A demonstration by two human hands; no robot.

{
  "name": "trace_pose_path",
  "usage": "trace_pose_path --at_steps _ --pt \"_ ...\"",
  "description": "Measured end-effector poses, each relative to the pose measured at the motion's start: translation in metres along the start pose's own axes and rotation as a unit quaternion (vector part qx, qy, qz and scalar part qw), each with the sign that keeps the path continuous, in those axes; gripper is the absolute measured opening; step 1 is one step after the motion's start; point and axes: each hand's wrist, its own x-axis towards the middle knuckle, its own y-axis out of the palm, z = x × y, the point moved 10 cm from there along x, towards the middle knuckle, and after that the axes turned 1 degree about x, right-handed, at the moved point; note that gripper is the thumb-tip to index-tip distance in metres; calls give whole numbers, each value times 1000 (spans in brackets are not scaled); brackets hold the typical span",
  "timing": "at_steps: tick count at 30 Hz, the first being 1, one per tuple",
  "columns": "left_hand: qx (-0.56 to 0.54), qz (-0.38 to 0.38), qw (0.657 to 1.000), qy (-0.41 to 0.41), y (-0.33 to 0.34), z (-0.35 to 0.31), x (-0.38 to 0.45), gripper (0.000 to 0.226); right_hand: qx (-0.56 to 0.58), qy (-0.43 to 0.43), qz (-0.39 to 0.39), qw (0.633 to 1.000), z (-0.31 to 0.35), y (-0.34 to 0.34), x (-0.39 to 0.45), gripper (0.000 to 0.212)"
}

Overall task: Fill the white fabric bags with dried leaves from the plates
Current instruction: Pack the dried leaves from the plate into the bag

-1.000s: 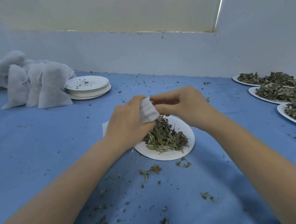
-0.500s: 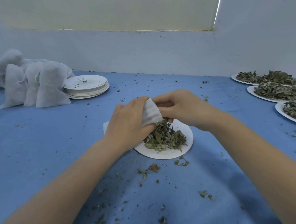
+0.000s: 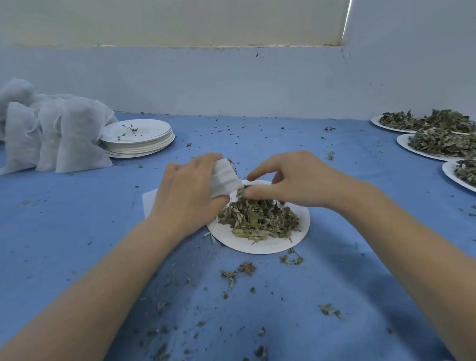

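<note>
A white paper plate [image 3: 262, 242] lies in the middle of the blue table with a heap of dried leaves [image 3: 258, 218] on it. My left hand [image 3: 189, 195] grips a small white fabric bag [image 3: 225, 178] just above the plate's left rim. My right hand [image 3: 295, 184] hovers over the back of the heap, its thumb and fingertips pinching a few leaves beside the bag's mouth. Whether leaves sit inside the bag is hidden.
Filled white bags [image 3: 52, 140] lean together at the far left beside a stack of used plates [image 3: 138, 137]. Three plates of leaves [image 3: 444, 139] line the right edge. Leaf crumbs [image 3: 236, 277] litter the blue cloth near me. A wall runs behind.
My right hand has come away from the bag's mouth and dropped onto the leaf heap, fingers spread. The left hand keeps hold of the bag, which has tilted slightly lower.
</note>
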Motion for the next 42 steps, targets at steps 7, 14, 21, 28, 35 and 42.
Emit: trace_pose_path --at_steps 7,14,21,28,35,42 --pt "-24 25 999 9 12 -2 -5 51 -123 -8 19 992 5 17 2 31" --pt "-74 37 996 -40 13 10 -7 53 -55 -31 -75 995 8 -27 -2 18" --pt "-49 18 999 9 8 -4 -10 51 -37 -105 -69 991 33 -18 -6 17" --pt "-84 -5 996 11 2 -12 -13 50 20 -94 -130 987 29 -12 -2 19" --pt "-133 -30 990 -25 -2 -8 -13 47 241 -60 -183 951 23 -13 -10 21" --pt "-151 -32 985 -70 -3 6 -12 51 242 -84 -72 964 32 -1 -8 20"
